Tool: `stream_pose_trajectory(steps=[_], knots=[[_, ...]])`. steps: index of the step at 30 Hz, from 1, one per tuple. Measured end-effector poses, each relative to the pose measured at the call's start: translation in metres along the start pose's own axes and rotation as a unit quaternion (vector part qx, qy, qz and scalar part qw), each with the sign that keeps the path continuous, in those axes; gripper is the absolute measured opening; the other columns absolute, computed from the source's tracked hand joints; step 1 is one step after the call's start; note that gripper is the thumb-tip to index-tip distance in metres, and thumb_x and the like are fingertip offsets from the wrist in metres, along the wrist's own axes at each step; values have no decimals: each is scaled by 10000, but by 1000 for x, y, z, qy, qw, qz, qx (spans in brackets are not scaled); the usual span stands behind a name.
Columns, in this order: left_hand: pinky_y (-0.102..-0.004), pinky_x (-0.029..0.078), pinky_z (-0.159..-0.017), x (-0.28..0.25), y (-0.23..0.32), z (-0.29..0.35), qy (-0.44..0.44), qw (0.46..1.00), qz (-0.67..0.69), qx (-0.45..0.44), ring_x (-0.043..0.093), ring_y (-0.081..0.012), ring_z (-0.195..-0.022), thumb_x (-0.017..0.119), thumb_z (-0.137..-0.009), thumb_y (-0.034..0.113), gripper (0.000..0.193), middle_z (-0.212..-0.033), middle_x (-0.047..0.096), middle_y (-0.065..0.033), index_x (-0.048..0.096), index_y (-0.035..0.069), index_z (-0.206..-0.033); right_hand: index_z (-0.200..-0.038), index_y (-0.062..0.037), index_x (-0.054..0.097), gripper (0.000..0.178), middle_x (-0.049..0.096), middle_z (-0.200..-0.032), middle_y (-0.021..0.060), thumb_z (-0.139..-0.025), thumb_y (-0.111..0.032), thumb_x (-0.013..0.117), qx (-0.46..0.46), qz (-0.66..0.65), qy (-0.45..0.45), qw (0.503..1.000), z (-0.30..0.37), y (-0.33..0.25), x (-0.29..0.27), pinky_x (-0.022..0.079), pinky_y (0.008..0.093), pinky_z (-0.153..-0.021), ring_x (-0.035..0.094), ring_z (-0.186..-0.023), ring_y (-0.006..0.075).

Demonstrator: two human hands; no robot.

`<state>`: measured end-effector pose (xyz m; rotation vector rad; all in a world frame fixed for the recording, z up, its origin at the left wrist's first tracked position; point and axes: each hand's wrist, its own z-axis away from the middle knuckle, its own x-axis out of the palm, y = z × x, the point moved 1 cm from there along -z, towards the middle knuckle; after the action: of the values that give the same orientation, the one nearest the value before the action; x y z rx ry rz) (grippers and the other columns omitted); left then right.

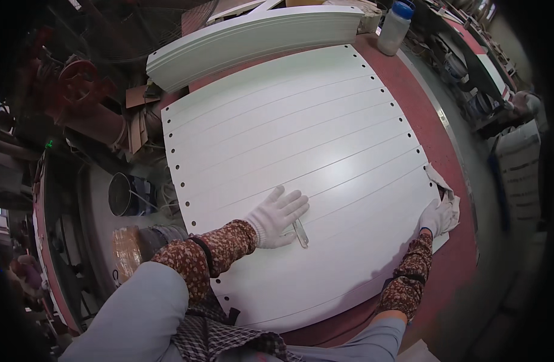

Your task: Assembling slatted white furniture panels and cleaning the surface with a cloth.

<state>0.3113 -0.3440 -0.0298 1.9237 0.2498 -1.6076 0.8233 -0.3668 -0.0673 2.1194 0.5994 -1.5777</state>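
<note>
Several long white boards (277,145) lie side by side on a red-topped table, with dark holes along both ends. My left hand (278,217), in a white knit glove, rests flat on them with its fingers spread. Beside its palm lies a slim flat metal tool (301,234), perhaps a small knife; its upper end meets the glove. At the boards' right edge my right hand (435,218), also gloved, is closed on a beige cloth (453,208). Its fingertips are partly hidden by the cloth's folds.
A stack of white boards (259,45) stands along the far side. A clear jar with a blue lid (395,27) is at the far right of the red tabletop (434,127). Left of the table are a dark bucket (121,194) and a taped bundle (127,248).
</note>
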Motion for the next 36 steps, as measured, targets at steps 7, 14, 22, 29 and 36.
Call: stream_pose_trajectory(steps=[7,14,22,29,36], knots=[[-596,228,-1193,5,-1,-1,1,1000,-3,9,336,-345,-1463,607,-868,389,733,-1534,408,-199,432,-15,-1455,-1536,-32,350,652,353,-1589,191,-1006,-395,464,-31,-37,-15,999,85,10,-34,174,464,-1220,261,-1487,352],[-607,228,-1191,6,-1,-3,16,1000,-7,8,339,-346,-1462,618,-870,365,732,-1538,401,-204,416,-2,-1469,-1439,37,476,602,412,-1514,281,-968,-334,522,-186,-105,15,977,198,-21,-56,210,507,-1203,334,-1424,429],[-549,154,-1238,12,1,2,30,1000,0,1,280,-331,-1497,583,-892,398,729,-1574,370,-185,409,7,-1483,-1352,90,532,561,447,-1447,326,-906,-249,576,-248,-212,-25,945,353,-68,-129,201,560,-1201,350,-1389,482],[-566,184,-1222,7,-1,51,32,998,47,-1,296,-353,-1481,601,-897,354,669,-1550,392,-198,438,42,-1465,-1325,66,563,527,497,-1388,299,-873,-207,587,-298,-244,-80,920,450,-66,-166,215,576,-1191,380,-1359,486],[-589,220,-1201,0,-13,133,53,997,58,2,353,-357,-1448,631,-872,324,674,-1511,438,-193,445,49,-1459,-1366,53,540,506,471,-1445,298,-924,-192,552,-262,-213,-80,938,393,-59,-128,239,522,-1193,379,-1381,467]])
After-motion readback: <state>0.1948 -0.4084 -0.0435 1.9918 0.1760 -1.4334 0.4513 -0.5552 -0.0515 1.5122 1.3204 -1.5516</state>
